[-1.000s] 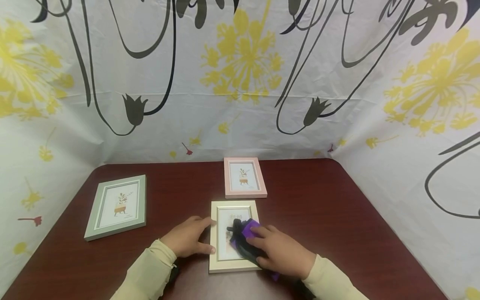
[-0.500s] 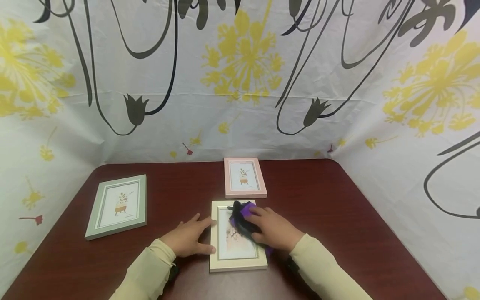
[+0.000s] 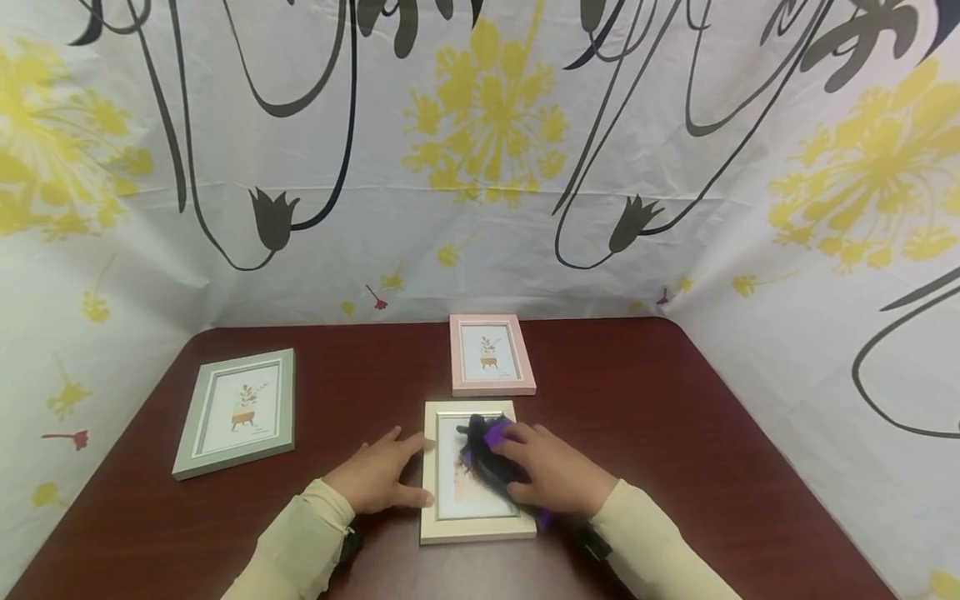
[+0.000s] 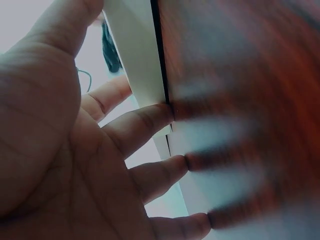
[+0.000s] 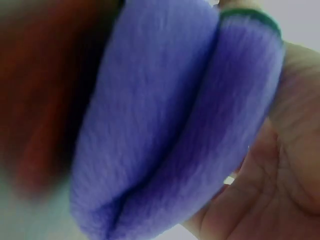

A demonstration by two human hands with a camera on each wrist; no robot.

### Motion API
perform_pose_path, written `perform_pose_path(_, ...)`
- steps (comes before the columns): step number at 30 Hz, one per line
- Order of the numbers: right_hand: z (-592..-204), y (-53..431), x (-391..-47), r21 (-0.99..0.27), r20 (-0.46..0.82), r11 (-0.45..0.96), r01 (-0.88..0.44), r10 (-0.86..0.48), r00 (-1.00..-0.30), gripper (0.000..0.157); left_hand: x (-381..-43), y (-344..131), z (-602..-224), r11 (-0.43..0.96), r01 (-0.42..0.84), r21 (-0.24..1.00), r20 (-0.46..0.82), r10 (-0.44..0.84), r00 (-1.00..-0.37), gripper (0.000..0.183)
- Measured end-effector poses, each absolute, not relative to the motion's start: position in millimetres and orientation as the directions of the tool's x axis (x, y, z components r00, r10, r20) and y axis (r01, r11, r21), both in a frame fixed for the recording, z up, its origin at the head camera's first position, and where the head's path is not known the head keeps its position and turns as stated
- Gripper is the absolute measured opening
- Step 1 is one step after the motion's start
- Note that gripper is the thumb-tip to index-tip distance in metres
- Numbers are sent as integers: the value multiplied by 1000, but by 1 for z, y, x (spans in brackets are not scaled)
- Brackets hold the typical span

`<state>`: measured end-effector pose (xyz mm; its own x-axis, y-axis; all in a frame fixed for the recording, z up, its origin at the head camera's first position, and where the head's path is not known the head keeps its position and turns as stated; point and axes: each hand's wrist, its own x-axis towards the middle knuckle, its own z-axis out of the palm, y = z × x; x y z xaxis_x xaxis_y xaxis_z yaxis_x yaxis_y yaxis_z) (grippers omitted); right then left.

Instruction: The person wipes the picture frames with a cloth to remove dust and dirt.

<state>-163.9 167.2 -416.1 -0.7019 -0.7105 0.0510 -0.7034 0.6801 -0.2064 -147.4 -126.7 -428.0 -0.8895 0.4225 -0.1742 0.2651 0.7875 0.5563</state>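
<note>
A cream photo frame (image 3: pixel 478 531) lies flat on the table in the head view, a pale flower print under its pane. At its left border is my left hand (image 3: pixel 377 477), fingers extended and spread, thumb and fingertips right at the edge. The left wrist view shows those fingers (image 4: pixel 145 125) along the side of the frame. My right hand (image 3: pixel 558 471) grips a folded cleaning cloth (image 3: pixel 486 454), purple with a dark side, against the pane. It covers the upper right of the print. Close up in the right wrist view, the cloth (image 5: pixel 160 120) is fuzzy purple with a green edge.
Behind the cream frame lies a pink photo frame (image 3: pixel 491 388), only a narrow gap away. A green photo frame (image 3: pixel 285 400) lies tilted at the left. A white floral sheet (image 3: pixel 360 250) hangs around the dark red table (image 3: pixel 637 400).
My right hand has moved the cloth up the pane to its top edge, then slightly back down. My left hand has stayed at the frame's left border.
</note>
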Motion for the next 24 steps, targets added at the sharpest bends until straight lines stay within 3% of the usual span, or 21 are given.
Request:
perform_pose_path(12,-407,169,-131,-193,59,638,-745,-751,-658,52,-145,-125,-426,782,266,564,-173,427,-888,74)
perform_pose_path(24,-419,157,-174,-86,109,715,-694,-686,-720,50,-145,-125,-424,785,263,560,-188,430,-883,77)
